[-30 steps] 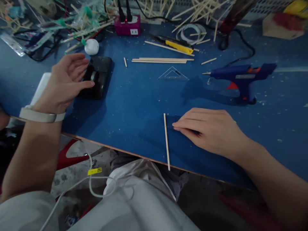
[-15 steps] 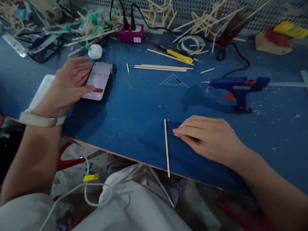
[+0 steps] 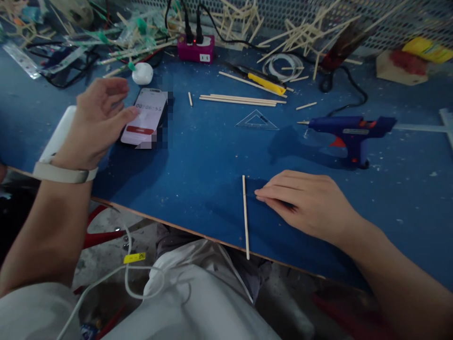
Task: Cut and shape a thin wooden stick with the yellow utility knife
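My left hand [image 3: 97,120] is open at the left side of a phone [image 3: 145,115], fingers spread and the thumb over the edge of its screen. A running-time display and a red button show on that screen. My right hand [image 3: 300,200] rests on the blue table, its thumb and fingertips pressed together with nothing visible between them. Just left of those fingertips, apart from them, lies a thin wooden stick [image 3: 245,217], its near end at the table's front edge. A blue hot glue gun [image 3: 354,125] lies beyond my right hand, and a clear set square [image 3: 257,121] lies left of its nozzle.
Several thin sticks [image 3: 242,100] and a yellow-handled cutter [image 3: 265,84] lie farther back. Behind them stand a purple power socket [image 3: 196,48], a coil of clear tubing [image 3: 283,66] and stick frames [image 3: 314,35]. A white earbud case [image 3: 142,73] sits behind the phone.
My left thumb has lifted off the red button and shifted up and left, uncovering the button. The digits on the phone differ. My right hand and the stick have stayed in place.
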The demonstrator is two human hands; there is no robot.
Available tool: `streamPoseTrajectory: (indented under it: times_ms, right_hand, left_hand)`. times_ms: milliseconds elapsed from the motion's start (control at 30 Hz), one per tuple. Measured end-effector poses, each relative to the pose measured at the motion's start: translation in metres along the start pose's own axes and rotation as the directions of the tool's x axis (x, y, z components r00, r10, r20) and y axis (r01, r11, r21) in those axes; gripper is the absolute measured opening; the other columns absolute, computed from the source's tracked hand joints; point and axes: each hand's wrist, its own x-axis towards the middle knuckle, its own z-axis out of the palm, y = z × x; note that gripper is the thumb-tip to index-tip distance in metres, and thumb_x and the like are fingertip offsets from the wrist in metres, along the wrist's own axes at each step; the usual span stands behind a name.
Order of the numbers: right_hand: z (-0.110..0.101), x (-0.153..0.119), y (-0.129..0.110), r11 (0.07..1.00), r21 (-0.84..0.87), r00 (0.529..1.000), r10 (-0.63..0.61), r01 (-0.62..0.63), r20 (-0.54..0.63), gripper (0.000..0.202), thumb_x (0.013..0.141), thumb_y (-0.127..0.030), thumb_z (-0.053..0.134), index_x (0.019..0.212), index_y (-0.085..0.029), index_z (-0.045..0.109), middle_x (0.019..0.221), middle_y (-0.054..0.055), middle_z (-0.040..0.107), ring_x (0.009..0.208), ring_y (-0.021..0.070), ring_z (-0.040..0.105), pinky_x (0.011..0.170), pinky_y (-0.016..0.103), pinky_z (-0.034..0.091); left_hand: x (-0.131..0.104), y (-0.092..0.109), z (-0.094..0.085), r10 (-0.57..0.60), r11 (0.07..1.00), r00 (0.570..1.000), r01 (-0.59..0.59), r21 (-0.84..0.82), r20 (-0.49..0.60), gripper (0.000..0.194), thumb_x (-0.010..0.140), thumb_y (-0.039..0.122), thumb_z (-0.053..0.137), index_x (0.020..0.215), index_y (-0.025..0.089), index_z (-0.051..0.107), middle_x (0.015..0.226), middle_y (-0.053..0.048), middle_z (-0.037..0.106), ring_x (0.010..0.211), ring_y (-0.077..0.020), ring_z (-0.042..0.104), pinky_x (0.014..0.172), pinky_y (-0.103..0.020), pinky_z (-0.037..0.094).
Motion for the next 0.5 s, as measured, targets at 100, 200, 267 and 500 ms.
streamPoseTrajectory:
  times_ms: [100, 200, 267, 500]
  right_hand:
    - [0.001, 0.0, 0.0, 1.0, 0.001, 1.0, 0.001, -0.001, -0.001, 0.028, 0.127, -0.017, 0.073, 0.111, -0.025, 0.095, 0.104, -0.001, 0.096, 0.093, 0.0161, 0.091, 0.077, 0.028, 0.067]
    - [0.002, 0.0, 0.0, 1.0, 0.008, 1.0, 0.006, -0.006, -0.001, 0.029, 0.129, -0.018, 0.07, 0.112, -0.026, 0.093, 0.104, -0.002, 0.096, 0.093, 0.0157, 0.09, 0.077, 0.027, 0.065]
    - [0.002, 0.0, 0.0, 1.0, 0.011, 1.0, 0.005, -0.005, -0.002, 0.028, 0.129, -0.018, 0.071, 0.113, -0.027, 0.092, 0.104, -0.002, 0.096, 0.094, 0.0155, 0.09, 0.078, 0.027, 0.065]
    - [0.002, 0.0, 0.002, 0.999, 0.022, 1.0, -0.024, 0.024, -0.002, 0.024, 0.128, -0.02, 0.072, 0.116, -0.024, 0.091, 0.105, 0.001, 0.095, 0.093, 0.0173, 0.088, 0.082, 0.03, 0.066]
  left_hand:
    - [-0.008, 0.023, 0.004, 0.072, 0.995, 0.997, -0.069, 0.068, -0.036, 0.065, 0.124, 0.075, 0.081, 0.171, 0.033, 0.067, 0.182, 0.006, 0.075, 0.172, -0.0293, 0.068, 0.16, -0.067, 0.051]
    - [-0.02, 0.063, 0.019, 0.205, 0.971, 0.974, -0.215, 0.107, 0.099, 0.049, 0.121, 0.064, 0.086, 0.156, 0.031, 0.082, 0.173, 0.0, 0.081, 0.167, -0.0355, 0.071, 0.155, -0.067, 0.054]
    - [-0.025, 0.093, 0.039, 0.308, 0.941, 0.918, -0.333, 0.063, 0.248, 0.034, 0.124, 0.054, 0.078, 0.149, 0.033, 0.087, 0.167, -0.001, 0.085, 0.155, -0.03, 0.08, 0.143, -0.055, 0.064]
    - [0.015, 0.157, 0.119, 0.676, 0.702, 0.422, -0.618, -0.354, 0.604, 0.018, 0.113, 0.018, 0.078, 0.117, 0.026, 0.094, 0.141, -0.007, 0.091, 0.132, -0.0256, 0.084, 0.125, -0.041, 0.064]
